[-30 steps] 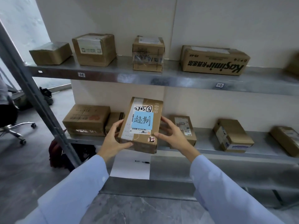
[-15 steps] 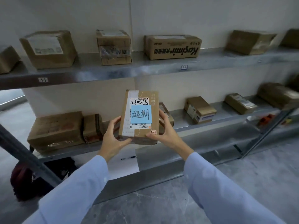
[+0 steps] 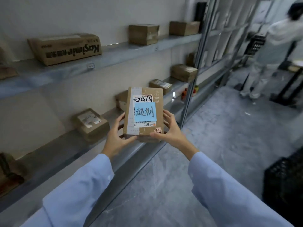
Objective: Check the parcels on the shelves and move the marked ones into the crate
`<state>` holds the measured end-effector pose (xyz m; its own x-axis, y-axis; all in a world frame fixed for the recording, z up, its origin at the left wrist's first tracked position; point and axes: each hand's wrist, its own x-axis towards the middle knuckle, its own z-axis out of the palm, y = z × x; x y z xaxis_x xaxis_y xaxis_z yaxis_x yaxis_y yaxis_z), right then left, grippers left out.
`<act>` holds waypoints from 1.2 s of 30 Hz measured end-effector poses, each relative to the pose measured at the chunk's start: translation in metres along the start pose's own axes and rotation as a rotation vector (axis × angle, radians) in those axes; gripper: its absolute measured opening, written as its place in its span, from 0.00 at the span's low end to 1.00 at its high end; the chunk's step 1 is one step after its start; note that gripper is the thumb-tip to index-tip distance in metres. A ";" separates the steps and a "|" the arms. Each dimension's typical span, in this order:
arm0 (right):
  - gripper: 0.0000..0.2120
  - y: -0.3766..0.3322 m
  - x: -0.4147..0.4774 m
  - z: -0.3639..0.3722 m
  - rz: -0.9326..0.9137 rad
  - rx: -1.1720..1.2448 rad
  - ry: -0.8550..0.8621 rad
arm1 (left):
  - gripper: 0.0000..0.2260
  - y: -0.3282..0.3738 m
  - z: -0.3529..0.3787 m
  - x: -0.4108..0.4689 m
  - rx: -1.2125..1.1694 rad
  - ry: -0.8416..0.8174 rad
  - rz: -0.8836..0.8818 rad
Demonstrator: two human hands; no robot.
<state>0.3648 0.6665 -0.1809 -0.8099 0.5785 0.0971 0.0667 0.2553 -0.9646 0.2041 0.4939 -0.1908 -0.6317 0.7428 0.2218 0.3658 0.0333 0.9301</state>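
1. Parcel (image 3: 144,114), flat brown cardboard, held up in mid-air in front of the shelving, its labelled face tilted toward the camera; off the shelf, touching nothing but the hands
2. Blue note (image 3: 145,112) with handwritten characters stuck on the parcel's face, partly over a white shipping label (image 3: 143,99) with black marker writing
3. Left hand (image 3: 116,138) grasps the parcel's near-left corner: thumb across the lower face, fingers up the left edge
4. Right hand (image 3: 170,128) grasps the near-right corner: thumb on the lower face, fingers spread along the right edge and behind
5. Both arms in light blue sleeves (image 3: 226,185), reaching in from the near edge
6. Black crate (image 3: 283,181), lattice-walled, on the floor at the near right, well apart from the parcel; cut off by the frame edge, inside cannot be seen
7. Upper shelf (image 3: 114,54): long printed box (image 3: 65,48) lying at the left, two plainer boxes farther right
8. Lower shelf (image 3: 54,154): small labelled box (image 3: 91,124) just left of the left hand, more boxes farther along behind the held parcel
9. Grey floor (image 3: 221,136) runs to the right of the shelving
10. Far right: another person (image 3: 270,54) in white, blurred, standing beside a dark stand
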 end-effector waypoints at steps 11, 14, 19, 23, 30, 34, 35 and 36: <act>0.43 0.057 -0.098 -0.232 0.097 -0.019 0.376 | 0.39 0.061 0.266 0.047 -0.171 -0.317 0.093; 0.43 0.075 -0.133 -0.299 0.118 -0.045 0.475 | 0.40 0.077 0.344 0.045 -0.201 -0.394 0.090; 0.42 0.095 -0.192 -0.396 0.192 -0.109 0.581 | 0.40 0.109 0.463 0.032 -0.255 -0.476 0.073; 0.42 0.114 -0.230 -0.453 0.236 -0.063 0.693 | 0.38 0.132 0.542 0.025 -0.256 -0.568 0.107; 0.36 0.158 -0.264 -0.537 0.260 0.094 0.950 | 0.37 0.155 0.660 0.026 -0.252 -0.728 0.125; 0.37 0.189 -0.274 -0.590 0.301 0.119 1.017 | 0.38 0.156 0.727 0.039 -0.235 -0.809 0.115; 0.37 0.197 -0.275 -0.605 0.313 0.122 1.034 | 0.39 0.157 0.744 0.043 -0.231 -0.828 0.114; 0.37 0.204 -0.275 -0.621 0.323 0.127 1.049 | 0.39 0.158 0.762 0.048 -0.224 -0.844 0.116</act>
<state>0.9631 1.0405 -0.2524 0.1355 0.9889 -0.0618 0.0773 -0.0727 -0.9944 0.7521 1.0447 -0.2564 0.1494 0.9826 0.1107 0.1975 -0.1394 0.9703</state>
